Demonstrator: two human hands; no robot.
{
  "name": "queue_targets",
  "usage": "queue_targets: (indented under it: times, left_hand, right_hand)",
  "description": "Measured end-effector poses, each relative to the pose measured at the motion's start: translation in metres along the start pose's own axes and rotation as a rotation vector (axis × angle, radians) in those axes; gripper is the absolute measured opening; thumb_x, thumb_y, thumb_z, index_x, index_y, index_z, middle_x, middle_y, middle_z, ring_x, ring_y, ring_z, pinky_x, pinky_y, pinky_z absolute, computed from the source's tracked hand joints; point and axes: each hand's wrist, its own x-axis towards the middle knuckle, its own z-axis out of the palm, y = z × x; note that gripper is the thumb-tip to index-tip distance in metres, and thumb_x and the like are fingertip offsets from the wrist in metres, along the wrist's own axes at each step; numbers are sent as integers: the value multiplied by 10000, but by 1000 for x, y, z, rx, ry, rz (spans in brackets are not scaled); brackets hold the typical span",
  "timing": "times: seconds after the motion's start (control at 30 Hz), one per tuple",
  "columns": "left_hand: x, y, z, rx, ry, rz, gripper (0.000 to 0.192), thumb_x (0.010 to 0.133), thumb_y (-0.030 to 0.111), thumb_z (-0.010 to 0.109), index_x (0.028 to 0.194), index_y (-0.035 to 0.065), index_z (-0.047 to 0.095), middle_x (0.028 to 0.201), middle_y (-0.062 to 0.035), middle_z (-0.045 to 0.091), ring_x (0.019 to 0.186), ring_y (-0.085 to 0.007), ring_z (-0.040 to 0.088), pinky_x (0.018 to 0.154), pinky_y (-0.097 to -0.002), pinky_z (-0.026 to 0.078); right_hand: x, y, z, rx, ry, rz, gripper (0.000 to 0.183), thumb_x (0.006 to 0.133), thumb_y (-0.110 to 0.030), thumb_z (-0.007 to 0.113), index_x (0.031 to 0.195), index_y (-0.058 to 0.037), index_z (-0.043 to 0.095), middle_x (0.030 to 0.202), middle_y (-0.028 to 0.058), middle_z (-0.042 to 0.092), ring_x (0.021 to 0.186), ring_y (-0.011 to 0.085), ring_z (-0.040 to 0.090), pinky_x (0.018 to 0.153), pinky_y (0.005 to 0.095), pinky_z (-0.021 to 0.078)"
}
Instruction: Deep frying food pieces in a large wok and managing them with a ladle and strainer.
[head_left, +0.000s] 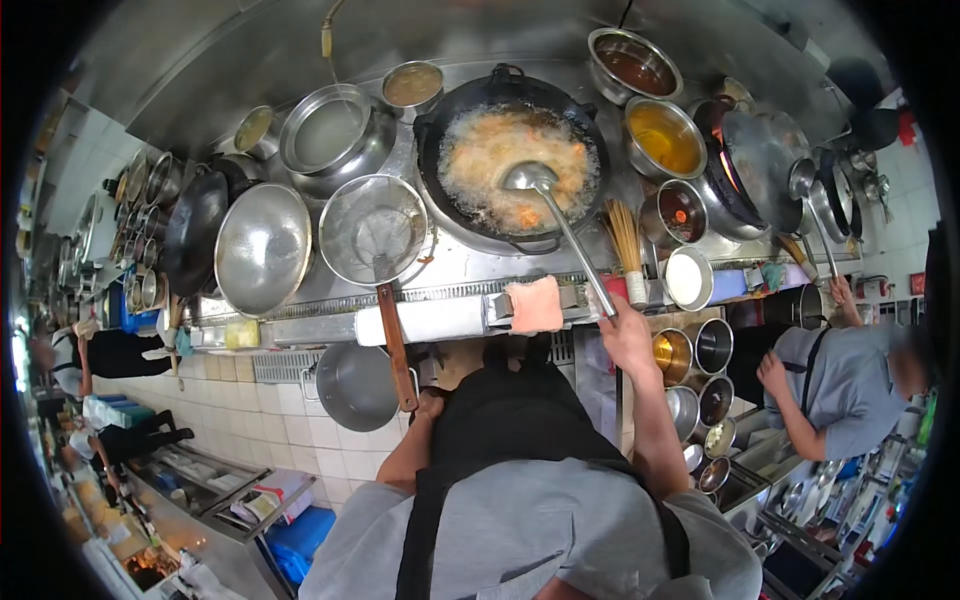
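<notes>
My right hand (630, 339) is closed around the handle of a steel ladle (574, 232), whose bowl lies in the bubbling oil of a black wok (431, 154). Pieces of frying food (529, 217) float in the foam. My left hand (429, 405) is low beside my black apron, close to the end of the wooden handle of a wire-mesh strainer (373, 217); whether it touches that handle is not clear. The strainer rests on the stove's front edge, left of the wok. A folded orange cloth (535, 304) lies on the front rail between the two handles.
Left stand a perforated steel bowl (262, 251) and a pot of cloudy liquid (328, 135). Right are a bowl of yellow oil (665, 139), a bamboo brush (624, 240) and a white-filled container (688, 277). A co-worker (832, 382) holds another ladle at the right wok. A grey pot (356, 386) sits below.
</notes>
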Motion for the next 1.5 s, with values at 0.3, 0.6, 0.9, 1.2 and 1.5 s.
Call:
queue_targets:
  times: [0.3,0.6,0.9,1.2,1.5]
  left_hand:
    - [-2,-73,13,40,-48,-114,339,896,284,666,1127,44,726,1042,-166,750,965,-353,731,832,-478,569]
    - [-12,-73,-7,-351,-76,-340,443,887,198,723,1268,-10,635,1119,-152,696,1038,-288,678,889,-416,551]
    - [-15,-76,-1,-739,178,-226,66,849,103,635,846,135,577,800,-25,567,698,-179,561,558,-350,442]
    - [-20,-63,-21,-630,104,-237,280,856,149,701,1110,61,620,981,-70,628,853,-216,616,675,-365,504]
    - [-23,-54,-28,-641,-53,-402,494,901,117,687,1376,12,597,1265,-117,666,1073,-252,659,856,-375,560]
  right_hand:
    - [-6,-3,48,90,143,-84,456,925,-35,641,1377,-6,596,899,284,711,876,457,723,799,526,545]
    - [38,-17,67,61,132,-67,484,924,-66,649,1396,13,576,879,300,690,861,505,695,749,561,532]
    - [62,-48,53,136,14,-89,421,936,-101,640,1333,28,587,924,332,701,914,503,697,798,575,534]
    - [38,-25,60,145,-104,6,433,957,-125,618,1373,-15,568,927,303,712,906,499,694,798,561,527]
    - [17,-15,19,-80,-41,35,501,939,-142,639,1415,-15,550,961,335,709,969,522,692,878,599,540]
